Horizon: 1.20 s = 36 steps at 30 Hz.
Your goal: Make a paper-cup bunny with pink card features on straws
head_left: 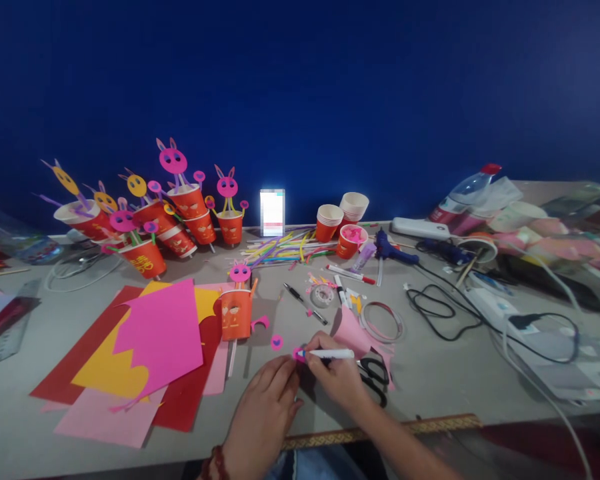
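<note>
My right hand (337, 381) grips a white marker (333, 354) in a writing hold. Its tip touches a small pink paper circle (299, 354) on the table. My left hand (267, 403) lies beside it, fingers curled together, with the fingertips at the circle's lower edge. Just up and left is another pink paper circle (277, 343) with a blue heart mark. Pink scrap (261, 323) lies near a red paper cup (236, 313) that carries a pink paper face (240, 272). Black-handled scissors (375, 373) are partly hidden behind my right hand.
Coloured paper sheets (165, 340) overlap on the left. Several decorated cups (190, 207) stand behind them. Pipe cleaners (290, 247), stacked cups (329, 223) and a blue glue gun (395, 250) are at the back. A pen (305, 303), tape rolls (383, 321) and cables (445, 310) lie rightward.
</note>
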Each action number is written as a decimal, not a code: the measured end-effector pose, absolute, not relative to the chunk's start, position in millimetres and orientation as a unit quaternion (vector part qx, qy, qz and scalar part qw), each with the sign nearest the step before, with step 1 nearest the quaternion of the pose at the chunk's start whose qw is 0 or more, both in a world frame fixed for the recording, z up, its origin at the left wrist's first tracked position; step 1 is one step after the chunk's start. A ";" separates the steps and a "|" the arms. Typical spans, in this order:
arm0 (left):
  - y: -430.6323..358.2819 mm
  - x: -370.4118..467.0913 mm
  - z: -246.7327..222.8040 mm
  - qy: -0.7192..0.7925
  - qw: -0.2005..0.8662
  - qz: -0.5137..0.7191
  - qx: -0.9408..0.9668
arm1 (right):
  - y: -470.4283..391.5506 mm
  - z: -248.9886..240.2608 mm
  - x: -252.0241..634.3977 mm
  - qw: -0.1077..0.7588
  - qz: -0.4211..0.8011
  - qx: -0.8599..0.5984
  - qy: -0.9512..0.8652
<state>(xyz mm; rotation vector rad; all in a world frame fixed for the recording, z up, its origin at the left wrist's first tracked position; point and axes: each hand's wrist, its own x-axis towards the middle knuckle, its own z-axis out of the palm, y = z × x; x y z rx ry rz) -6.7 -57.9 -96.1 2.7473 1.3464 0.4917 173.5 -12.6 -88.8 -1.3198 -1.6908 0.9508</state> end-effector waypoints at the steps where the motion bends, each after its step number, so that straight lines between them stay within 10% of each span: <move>1: -57.9 -6.5 -96.3 0.435 0.023 0.157 0.887 | -12.7 -88.8 173.5 0.386 0.373 -0.519 -0.666; 36: -58.6 -6.1 -100.1 0.438 0.032 0.161 0.884 | -14.0 -84.9 172.1 0.399 0.368 -0.527 -0.654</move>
